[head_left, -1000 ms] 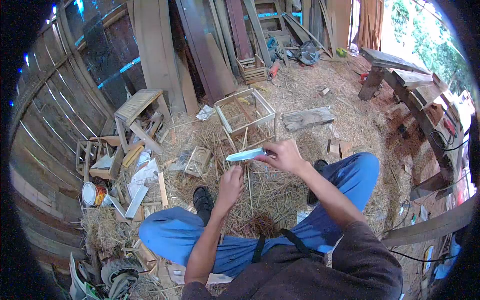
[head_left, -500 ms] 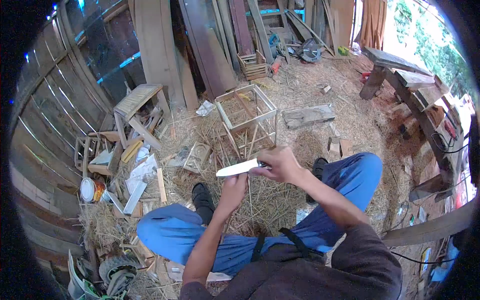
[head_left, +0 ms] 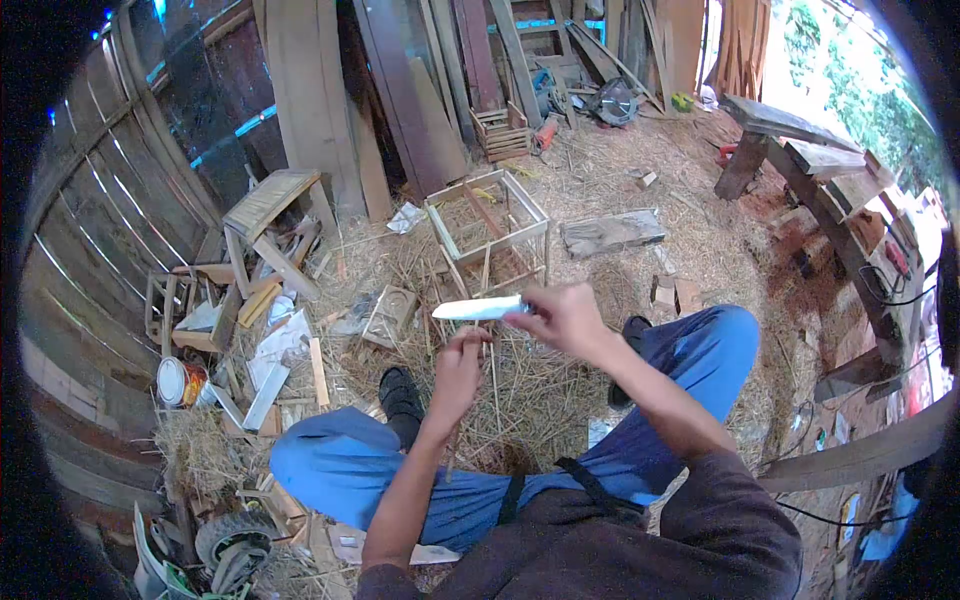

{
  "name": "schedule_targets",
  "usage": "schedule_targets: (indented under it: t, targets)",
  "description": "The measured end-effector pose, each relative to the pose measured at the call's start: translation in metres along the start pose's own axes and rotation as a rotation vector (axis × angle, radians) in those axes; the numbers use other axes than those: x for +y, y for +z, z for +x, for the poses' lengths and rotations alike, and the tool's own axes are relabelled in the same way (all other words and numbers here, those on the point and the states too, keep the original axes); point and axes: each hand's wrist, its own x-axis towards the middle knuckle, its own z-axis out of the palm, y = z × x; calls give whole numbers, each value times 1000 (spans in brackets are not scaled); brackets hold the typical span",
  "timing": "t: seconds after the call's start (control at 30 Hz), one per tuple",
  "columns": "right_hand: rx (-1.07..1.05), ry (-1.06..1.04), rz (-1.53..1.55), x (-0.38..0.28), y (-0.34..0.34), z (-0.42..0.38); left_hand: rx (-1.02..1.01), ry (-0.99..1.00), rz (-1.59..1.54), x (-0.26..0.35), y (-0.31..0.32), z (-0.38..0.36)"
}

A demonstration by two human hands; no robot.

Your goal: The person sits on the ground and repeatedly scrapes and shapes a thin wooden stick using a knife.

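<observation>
My right hand (head_left: 568, 322) is closed round the handle of a knife (head_left: 478, 308). The broad, pale blade points left, above my left hand (head_left: 460, 375). My left hand's fingers are closed on a thin wooden stick (head_left: 451, 462), whose lower part shows beneath the wrist; most of it is hidden by the hand. A small gap separates the blade from my left fingers. Beyond the hands, a wooden stool frame (head_left: 495, 235) without a seat stands on the straw-covered floor.
A finished-looking stool (head_left: 270, 200) stands at left, near a paint can (head_left: 180, 381) and wood scraps. A plank (head_left: 612, 232) lies on the floor. Boards (head_left: 410, 100) lean at the back, by a circular saw (head_left: 614, 102). A rough bench (head_left: 800, 150) runs along the right.
The knife has moved up and away from my left hand, its blade now nearly level. My left hand has dropped slightly toward me. The view has shifted a little.
</observation>
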Motion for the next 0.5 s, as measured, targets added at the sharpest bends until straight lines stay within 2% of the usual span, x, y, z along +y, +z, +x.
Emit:
schedule_targets:
  t: [0.03, 0.07, 0.1, 0.17, 0.27, 0.3, 0.37, 0.4, 0.5]
  targets:
    - [-31, -25, 55, -6, 5, -3, -7, -6, -26, 0, 1, 1]
    - [-60, -51, 109, -8, 8, -3, 19, 13, 60, 16, 7, -7]
    - [-57, -64, 107, -5, 9, -2, 52, 46, 149, 6, 7, -5]
    - [-65, -89, 104, 2, 9, -1, 22, 192, 198, -9, 4, 3]
    - [-10, -136, 68, 9, 7, 2, 89, 439, 373, -12, 6, 2]
    - [7, -139, 53, 13, 7, 3, 39, 308, 286, -2, 6, -3]
    - [50, 24, -68, 33, -6, 11, -61, 45, 103, 15, 6, -15]
    - [71, 108, -128, 39, -10, 13, -49, 87, 148, 12, 6, -13]
    - [150, 157, -165, 35, -19, 17, -20, 174, 241, 7, 7, -7]
